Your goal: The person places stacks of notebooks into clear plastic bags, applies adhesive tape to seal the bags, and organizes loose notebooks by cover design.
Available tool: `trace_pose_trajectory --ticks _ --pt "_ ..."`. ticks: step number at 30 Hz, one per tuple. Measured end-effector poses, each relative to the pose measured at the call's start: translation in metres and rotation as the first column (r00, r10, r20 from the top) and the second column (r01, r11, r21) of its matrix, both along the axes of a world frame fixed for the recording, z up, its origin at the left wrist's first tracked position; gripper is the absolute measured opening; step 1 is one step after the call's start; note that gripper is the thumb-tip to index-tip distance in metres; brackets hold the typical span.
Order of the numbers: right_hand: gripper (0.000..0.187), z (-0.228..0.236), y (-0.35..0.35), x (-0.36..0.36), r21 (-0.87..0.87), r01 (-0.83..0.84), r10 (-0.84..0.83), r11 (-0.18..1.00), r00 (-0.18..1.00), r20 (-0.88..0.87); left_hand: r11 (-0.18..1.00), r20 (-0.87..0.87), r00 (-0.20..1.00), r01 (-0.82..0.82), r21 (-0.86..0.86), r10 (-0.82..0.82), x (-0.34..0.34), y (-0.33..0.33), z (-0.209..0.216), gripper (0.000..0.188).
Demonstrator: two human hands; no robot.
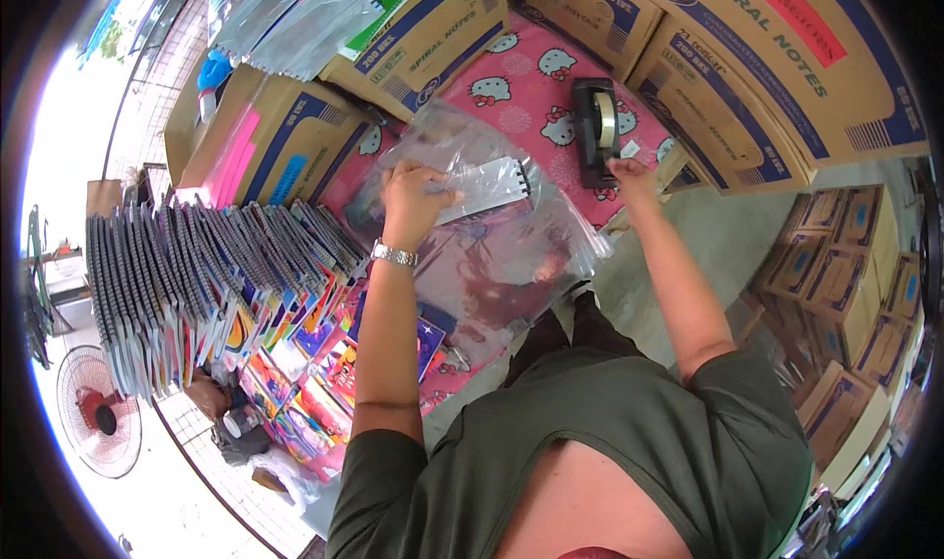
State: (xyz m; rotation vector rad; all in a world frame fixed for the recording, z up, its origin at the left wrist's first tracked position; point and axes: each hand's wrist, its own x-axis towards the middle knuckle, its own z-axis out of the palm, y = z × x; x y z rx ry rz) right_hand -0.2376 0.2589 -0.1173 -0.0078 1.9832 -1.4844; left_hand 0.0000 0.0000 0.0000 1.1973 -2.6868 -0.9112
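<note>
A small white pad with black spiral binding (487, 189) lies on a sheaf of clear plastic bags (482, 264) on the pink table. My left hand (418, 195), with a metal watch at its wrist, rests at the pad's left end, its fingers curled and closed on it. To the right stands a black tape dispenser (594, 131) with a roll of clear adhesive tape (605, 118). My right hand (634, 177) pinches at the dispenser's near end, where the tape comes off; the strip itself is too small to make out.
A long row of spiral notebooks (216, 284) stands at the left, beside colourful covers (305, 402). Cardboard boxes (423, 53) wall the table's back and right; more boxes (831, 264) are stacked on the floor. A fan (98, 411) stands far left.
</note>
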Motion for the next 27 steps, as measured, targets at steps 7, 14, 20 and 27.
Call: trace_pose_trajectory --ticks 7,14,20,27 --pt "0.004 -0.061 0.035 0.066 -0.358 0.379 -0.127 0.853 0.817 0.563 0.726 -0.367 0.818 -0.087 0.682 0.443 0.005 0.000 -0.037 0.015" --pt "0.012 0.046 -0.125 0.019 -0.541 -0.438 0.634 0.718 0.733 0.246 0.729 -0.440 0.759 -0.066 0.681 0.480 0.003 0.003 -0.046 0.025" --pt "0.049 0.104 -0.237 0.012 0.594 -0.786 0.968 -0.169 -0.247 -0.051 0.687 -0.388 0.784 -0.065 0.724 0.484 -0.002 0.002 -0.044 0.033" --pt "0.055 0.020 -0.216 -0.014 0.613 -0.744 0.948 -0.266 -0.088 0.306 0.991 -0.598 0.801 0.092 0.101 -0.013 0.003 0.002 -0.070 0.034"
